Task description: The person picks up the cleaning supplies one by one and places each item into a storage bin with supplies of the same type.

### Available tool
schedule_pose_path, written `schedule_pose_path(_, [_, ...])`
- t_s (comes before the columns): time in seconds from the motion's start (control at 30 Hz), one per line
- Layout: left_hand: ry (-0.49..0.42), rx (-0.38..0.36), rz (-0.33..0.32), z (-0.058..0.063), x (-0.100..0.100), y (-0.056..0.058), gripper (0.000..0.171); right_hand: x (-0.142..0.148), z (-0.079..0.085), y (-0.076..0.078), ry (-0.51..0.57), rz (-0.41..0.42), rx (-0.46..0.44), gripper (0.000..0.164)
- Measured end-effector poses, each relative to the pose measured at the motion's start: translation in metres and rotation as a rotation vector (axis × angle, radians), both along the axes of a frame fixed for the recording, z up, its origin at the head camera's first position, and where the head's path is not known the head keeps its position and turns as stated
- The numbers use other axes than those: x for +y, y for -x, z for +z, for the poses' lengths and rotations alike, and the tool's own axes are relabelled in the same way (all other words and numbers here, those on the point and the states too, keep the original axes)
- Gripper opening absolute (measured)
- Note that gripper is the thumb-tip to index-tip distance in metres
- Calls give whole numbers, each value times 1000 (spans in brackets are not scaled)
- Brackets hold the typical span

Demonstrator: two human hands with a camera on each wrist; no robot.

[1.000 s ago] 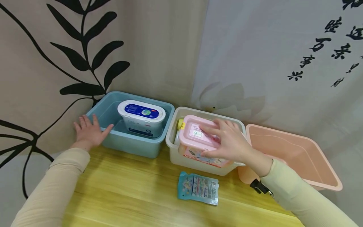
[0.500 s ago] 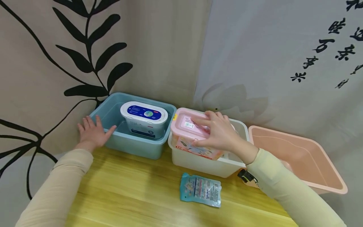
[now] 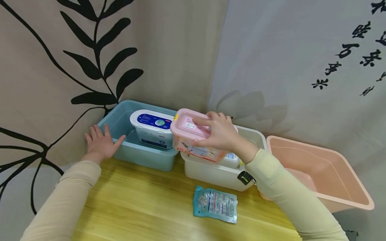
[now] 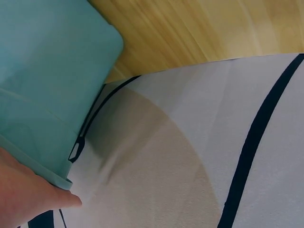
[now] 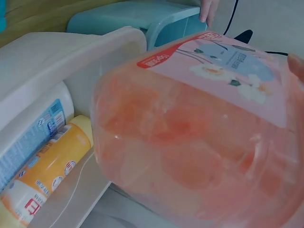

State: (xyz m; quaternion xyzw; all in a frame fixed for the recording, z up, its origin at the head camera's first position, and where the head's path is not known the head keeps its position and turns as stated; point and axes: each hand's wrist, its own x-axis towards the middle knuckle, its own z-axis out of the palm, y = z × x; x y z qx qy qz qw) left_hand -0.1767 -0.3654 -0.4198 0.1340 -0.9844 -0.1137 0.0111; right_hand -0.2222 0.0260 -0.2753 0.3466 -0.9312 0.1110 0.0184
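My right hand [image 3: 219, 132] grips a pink-lidded tub of laundry pods [image 3: 184, 130] from above, fingers spread across the lid. The tub is raised over the left end of the off-white bin [image 3: 211, 174] and overlaps the right edge of the blue bin [image 3: 144, 160] in the head view. Soft orange-pink contents show through its clear wall [image 5: 180, 156] in the right wrist view. On the blue bin's left rim rests my left hand [image 3: 102, 142], fingers straight and spread. Inside that bin stands a white tub [image 3: 152, 134] with a dark blue label.
An orange bottle [image 5: 57, 161] and a white bottle [image 5: 35, 130] with a blue label lie in the off-white bin. A peach bin [image 3: 325, 164] stands at the right. In front, a blue pouch [image 3: 215, 205] lies on the wooden table [image 3: 144, 207]. Printed cloth hangs behind the bins.
My right hand has lifted the tub of laundry pods out of the off-white bin and carried it left, toward the blue bin. The left hand stays on the blue bin's rim.
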Motion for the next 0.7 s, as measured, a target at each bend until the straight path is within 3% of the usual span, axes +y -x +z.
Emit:
schedule_pose_path(0.37, [-6,4,7,0,0,-2,103,-30,-5,12,7,-15,-44,74])
schedule_pose_path(0.7, [-17,36,13,-2,0,-1,101,-65,-1,21,-9,-26,-10,72])
